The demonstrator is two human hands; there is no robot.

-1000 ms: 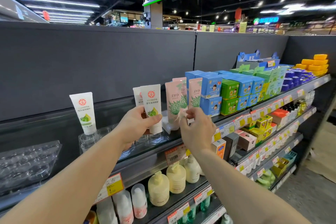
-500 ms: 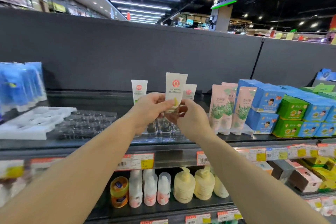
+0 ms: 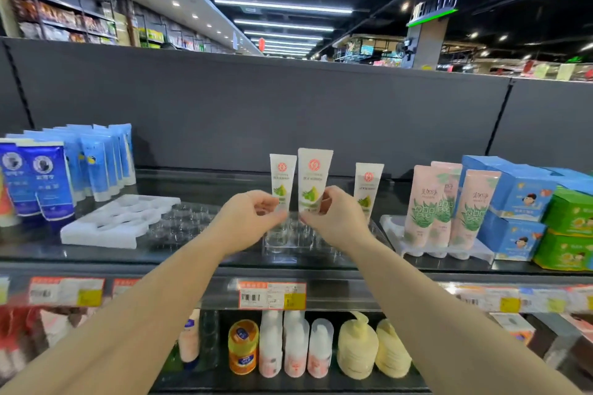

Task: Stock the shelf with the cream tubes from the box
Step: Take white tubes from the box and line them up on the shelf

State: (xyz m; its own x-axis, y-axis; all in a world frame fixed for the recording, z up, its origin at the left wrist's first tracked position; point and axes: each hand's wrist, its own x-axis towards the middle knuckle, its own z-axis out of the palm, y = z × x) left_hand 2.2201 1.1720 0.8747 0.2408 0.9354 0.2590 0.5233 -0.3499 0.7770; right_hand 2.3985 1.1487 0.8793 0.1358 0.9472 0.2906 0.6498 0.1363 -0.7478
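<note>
White cream tube (image 3: 313,183) stands upright over the clear holder tray (image 3: 298,239) on the shelf (image 3: 192,261), right hand (image 3: 333,218) fingers pinching it, left hand (image 3: 248,218) fingers curled beside, likely seating it cap-down.

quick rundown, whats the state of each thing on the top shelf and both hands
middle cream tube: upright, pinched by the right hand
right hand: fingers curled, gripping that tube's lower part
left hand: fingers curled beside the tube; contact unclear
left cream tube: standing upright
right cream tube: standing upright
clear tray: most slots unfilled
white tray: holds nothing
pink tubes: upright in their holder
blue tubes: standing in rows
</note>
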